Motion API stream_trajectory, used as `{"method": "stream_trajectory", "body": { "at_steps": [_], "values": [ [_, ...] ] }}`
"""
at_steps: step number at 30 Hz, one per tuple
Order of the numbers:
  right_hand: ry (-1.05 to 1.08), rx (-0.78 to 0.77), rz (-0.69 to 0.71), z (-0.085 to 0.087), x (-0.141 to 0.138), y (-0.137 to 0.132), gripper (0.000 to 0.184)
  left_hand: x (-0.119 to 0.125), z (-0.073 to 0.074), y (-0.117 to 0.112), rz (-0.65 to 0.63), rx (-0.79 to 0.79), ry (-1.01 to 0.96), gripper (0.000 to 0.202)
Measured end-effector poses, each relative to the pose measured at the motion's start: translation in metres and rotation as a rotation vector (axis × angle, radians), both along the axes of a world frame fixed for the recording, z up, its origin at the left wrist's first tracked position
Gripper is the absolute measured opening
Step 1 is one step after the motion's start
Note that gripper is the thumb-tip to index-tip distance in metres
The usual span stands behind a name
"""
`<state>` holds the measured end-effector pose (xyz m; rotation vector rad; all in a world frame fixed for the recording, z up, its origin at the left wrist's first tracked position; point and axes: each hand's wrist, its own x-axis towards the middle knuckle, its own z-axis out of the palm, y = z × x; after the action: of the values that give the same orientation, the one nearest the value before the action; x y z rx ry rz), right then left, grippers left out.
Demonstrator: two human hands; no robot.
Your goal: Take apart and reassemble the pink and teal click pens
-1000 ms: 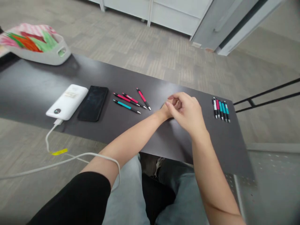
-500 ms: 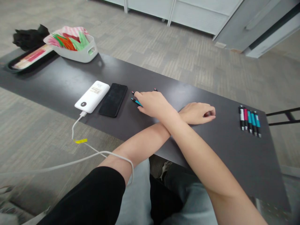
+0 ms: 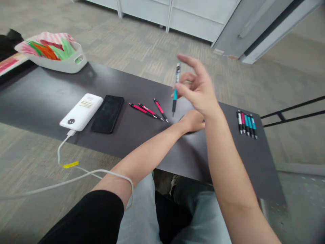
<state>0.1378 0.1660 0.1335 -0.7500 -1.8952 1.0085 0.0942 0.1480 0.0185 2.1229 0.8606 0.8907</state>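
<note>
My right hand (image 3: 199, 89) is raised above the dark table (image 3: 38, 98) and pinches a teal pen (image 3: 175, 89), held nearly upright with its tip down. My left hand (image 3: 193, 121) rests on the table below it, mostly hidden behind the right wrist, so its fingers do not show. Three red pens (image 3: 148, 110) lie loose on the table just left of the hands. A tidy row of several pens (image 3: 246, 123), white, red and teal, lies near the table's right end.
A white power bank (image 3: 81, 112) with a cable (image 3: 63, 145) and a black phone (image 3: 108, 113) lie at the left. A grey basket (image 3: 72, 62) of coloured items stands at the far left. Black rails (image 3: 291, 113) stick out at the right.
My right hand reached left across my left arm to the loose pens, then lifted away holding the teal pen. Three red pens remain there. My left hand stayed on the table.
</note>
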Motion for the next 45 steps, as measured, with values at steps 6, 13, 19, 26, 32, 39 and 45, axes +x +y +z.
{"method": "stream_trajectory", "body": {
  "at_steps": [6,13,19,26,32,39,45],
  "values": [
    [0.293,-0.201,-0.623,-0.044,0.15,-0.007,0.077,-0.012,0.004,0.007,0.147,-0.111,-0.119,0.019],
    [0.312,-0.225,-0.646,-0.118,0.196,0.002,0.078,-0.027,-0.005,0.017,0.302,-0.187,-0.281,0.042],
    [0.28,-0.177,-0.558,-0.134,0.176,0.012,0.095,-0.032,0.0,0.009,0.223,-0.202,-0.204,0.037],
    [0.106,-0.317,-0.677,-0.114,0.162,-0.008,0.092,-0.03,0.004,0.003,0.218,-0.227,-0.35,0.037],
    [0.135,-0.293,-0.644,-0.116,0.162,-0.006,0.086,-0.031,0.008,0.002,0.321,-0.178,-0.43,0.01],
    [-0.11,-0.274,-0.664,-0.111,0.164,-0.008,0.054,-0.03,0.017,-0.004,0.432,-0.237,-0.585,0.016],
    [-0.367,-0.153,-0.479,-0.092,0.155,-0.02,0.04,-0.029,0.024,0.002,0.459,-0.398,-0.74,0.021]
  ]
}}
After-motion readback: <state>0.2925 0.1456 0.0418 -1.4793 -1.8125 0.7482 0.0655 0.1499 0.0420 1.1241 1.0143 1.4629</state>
